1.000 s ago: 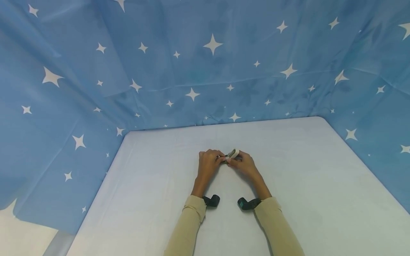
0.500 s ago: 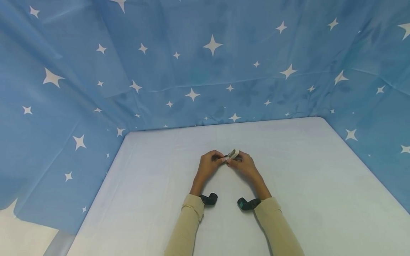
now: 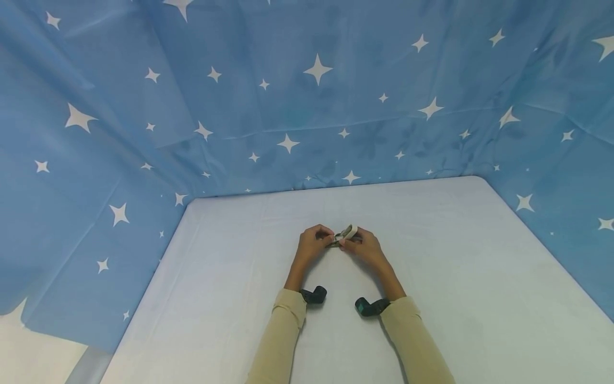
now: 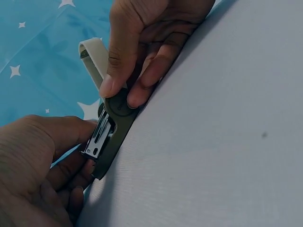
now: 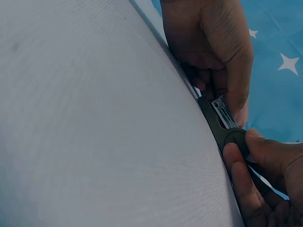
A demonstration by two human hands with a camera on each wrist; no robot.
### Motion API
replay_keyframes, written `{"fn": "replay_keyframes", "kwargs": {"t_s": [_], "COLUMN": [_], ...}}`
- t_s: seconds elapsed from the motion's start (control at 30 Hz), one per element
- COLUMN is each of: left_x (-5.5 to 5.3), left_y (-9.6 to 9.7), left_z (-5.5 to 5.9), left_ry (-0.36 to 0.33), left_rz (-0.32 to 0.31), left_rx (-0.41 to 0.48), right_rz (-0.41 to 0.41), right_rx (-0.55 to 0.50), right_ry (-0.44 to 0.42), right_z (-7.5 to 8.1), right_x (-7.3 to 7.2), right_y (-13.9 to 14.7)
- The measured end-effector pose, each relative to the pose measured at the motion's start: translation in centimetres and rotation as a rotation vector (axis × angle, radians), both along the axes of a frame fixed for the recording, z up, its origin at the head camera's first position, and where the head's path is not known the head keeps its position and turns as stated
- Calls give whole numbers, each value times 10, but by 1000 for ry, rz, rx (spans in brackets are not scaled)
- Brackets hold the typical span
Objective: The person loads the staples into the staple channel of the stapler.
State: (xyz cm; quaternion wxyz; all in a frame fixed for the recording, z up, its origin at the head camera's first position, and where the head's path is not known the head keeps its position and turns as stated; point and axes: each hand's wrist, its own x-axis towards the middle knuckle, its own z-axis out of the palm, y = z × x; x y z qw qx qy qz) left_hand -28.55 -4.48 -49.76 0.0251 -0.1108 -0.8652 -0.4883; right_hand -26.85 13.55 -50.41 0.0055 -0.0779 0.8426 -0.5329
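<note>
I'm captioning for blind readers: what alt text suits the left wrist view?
An open dark green stapler, cream lever raised: the right hand pinches its round hinge, the left hand touches its metal magazine. Blue cloth behind.

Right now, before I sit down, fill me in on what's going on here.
A person is handling what looks like a small dark green stapler with both hands. Its cream top arm stands open, leaving the metal rail exposed. The right grip pinches the round hinge; the left grip has its fingers at the rail end. Whether the stapler touches the white table is hard to tell.
</note>
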Motion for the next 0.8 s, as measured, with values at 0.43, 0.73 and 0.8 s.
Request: {"fn": "replay_keyframes", "kwargs": {"t_s": [0.43, 0.73, 0.8], "left_x": [-1, -3, -3], "left_y": [0, 1, 1], "left_z": [-1, -2, -3], "left_ry": [-16, -25, -29], "left_rz": [8, 27, 28], "left_rx": [29, 26, 32], "right_rz": [-17, 1, 2], "right_rx": [33, 16, 12], "right_ry": [6, 14, 14], "right_z": [3, 4, 5], "right_x": [1, 3, 3], "right_y": [-1, -1, -2]}}
